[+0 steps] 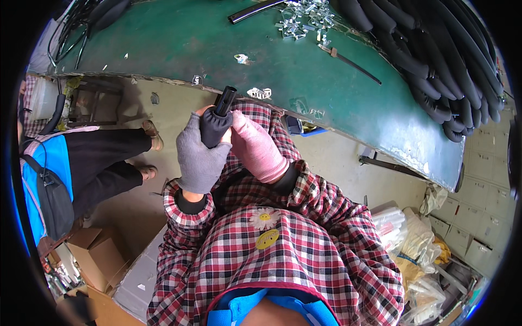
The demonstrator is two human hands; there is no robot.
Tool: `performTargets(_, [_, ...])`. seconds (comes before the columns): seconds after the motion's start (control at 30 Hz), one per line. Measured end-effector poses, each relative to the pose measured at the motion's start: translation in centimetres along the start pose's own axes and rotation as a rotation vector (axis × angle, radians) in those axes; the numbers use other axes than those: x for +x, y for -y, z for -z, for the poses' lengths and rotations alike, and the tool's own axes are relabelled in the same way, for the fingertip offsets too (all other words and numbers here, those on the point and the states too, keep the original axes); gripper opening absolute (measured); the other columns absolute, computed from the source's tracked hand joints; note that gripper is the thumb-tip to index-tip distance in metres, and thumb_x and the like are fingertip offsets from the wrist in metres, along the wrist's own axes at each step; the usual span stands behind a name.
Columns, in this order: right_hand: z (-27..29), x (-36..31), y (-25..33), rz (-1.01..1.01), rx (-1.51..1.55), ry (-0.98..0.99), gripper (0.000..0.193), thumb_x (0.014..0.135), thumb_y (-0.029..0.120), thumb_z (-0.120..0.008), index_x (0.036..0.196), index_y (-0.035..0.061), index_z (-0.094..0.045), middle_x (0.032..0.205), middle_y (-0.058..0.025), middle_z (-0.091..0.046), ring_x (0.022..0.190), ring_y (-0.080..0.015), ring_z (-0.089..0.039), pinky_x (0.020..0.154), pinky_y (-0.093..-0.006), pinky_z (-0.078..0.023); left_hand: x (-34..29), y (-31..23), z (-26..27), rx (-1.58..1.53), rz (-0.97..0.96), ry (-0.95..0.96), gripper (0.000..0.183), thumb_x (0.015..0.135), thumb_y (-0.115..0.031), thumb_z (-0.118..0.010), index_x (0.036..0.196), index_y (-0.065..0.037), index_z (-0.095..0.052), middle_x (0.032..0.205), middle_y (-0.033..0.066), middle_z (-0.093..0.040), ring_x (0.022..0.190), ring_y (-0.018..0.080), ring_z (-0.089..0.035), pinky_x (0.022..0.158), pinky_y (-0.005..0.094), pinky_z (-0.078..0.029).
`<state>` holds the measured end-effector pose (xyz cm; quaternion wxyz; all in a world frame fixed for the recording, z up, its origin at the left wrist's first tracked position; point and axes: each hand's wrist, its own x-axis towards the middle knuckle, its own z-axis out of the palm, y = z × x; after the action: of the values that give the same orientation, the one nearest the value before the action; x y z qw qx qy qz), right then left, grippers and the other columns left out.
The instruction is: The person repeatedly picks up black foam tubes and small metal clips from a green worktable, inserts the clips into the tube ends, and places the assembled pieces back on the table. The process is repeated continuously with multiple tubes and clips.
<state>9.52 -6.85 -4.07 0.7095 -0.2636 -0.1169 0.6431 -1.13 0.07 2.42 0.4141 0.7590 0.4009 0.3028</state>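
Observation:
In front of my chest, near the bench's edge, both hands are closed around a black tube (225, 101). Its open, hollow end points up and away from me. Bunched dark fabric-like material (213, 130) wraps the tube below that end. My left hand (200, 155), in a grey fingerless glove, grips it from the left. From the right, my right hand (256, 145), in a pink fingerless glove, presses on the same wrapped part. Most of the right fingers are hidden behind it, and the tube's lower end does not show.
The green workbench (179, 46) spans the far side. On it are small metal clips (305, 22), a black bar (255, 10), a thin dark strip (353, 65) and piled black padded tubes (435, 60). Another person (103, 157) is at left, above a cardboard box (98, 258). Plastic bags (418, 255) lie at right.

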Motion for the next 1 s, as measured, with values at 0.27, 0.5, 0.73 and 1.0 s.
performTargets(0.27, [-1.3, -0.4, -0.1, 0.002, 0.119, -0.057, 0.038, 0.106, 0.031, -0.056, 0.131, 0.0021, -0.06, 0.119, -0.0014, -0.064, 0.111, -0.0122, -0.059, 0.099, -0.0288, -0.046, -0.1, 0.0, -0.1, 0.045, 0.003, 0.006, 0.035, 0.082, -0.008, -0.076, 0.115, -0.001, -0.065, 0.085, 0.0166, -0.07, 0.076, 0.0267, -0.072, 0.071, 0.0358, -0.055])
performTargets(0.5, [-1.3, -0.7, -1.3, 0.13, 0.025, -0.232, 0.035, 0.107, 0.035, -0.055, 0.122, 0.0043, -0.064, 0.095, 0.0045, -0.062, 0.082, -0.0054, -0.054, 0.074, -0.022, -0.044, -0.5, -0.3, -0.5, 0.061, -0.003, -0.014, 0.036, 0.082, -0.007, -0.076, 0.116, -0.002, -0.066, 0.09, 0.0148, -0.072, 0.08, 0.025, -0.072, 0.074, 0.0352, -0.056])
performTargets(0.73, [-1.6, -0.7, 5.6, 0.477, -0.239, -0.272, 0.043, 0.107, 0.038, -0.053, 0.121, -0.0006, -0.064, 0.121, -0.0091, -0.068, 0.101, -0.015, -0.063, 0.095, -0.0313, -0.049, -1.0, 0.4, -1.0, -0.022, 0.022, 0.074, 0.051, 0.082, -0.026, -0.086, 0.123, -0.006, -0.062, 0.094, 0.0108, -0.073, 0.083, 0.0233, -0.072, 0.076, 0.0352, -0.056])
performTargets(1.0, [-1.4, 0.5, 7.9, 0.223, -0.085, -0.046, 0.049, 0.104, 0.042, -0.057, 0.121, -0.0028, -0.064, 0.121, -0.0137, -0.067, 0.105, -0.0206, -0.065, 0.093, -0.0352, -0.053, -0.8, 0.2, -1.9, 0.219, -0.162, 0.09, 0.043, 0.09, -0.027, -0.077, 0.122, -0.001, -0.062, 0.089, 0.012, -0.072, 0.076, 0.0252, -0.071, 0.071, 0.036, -0.054])
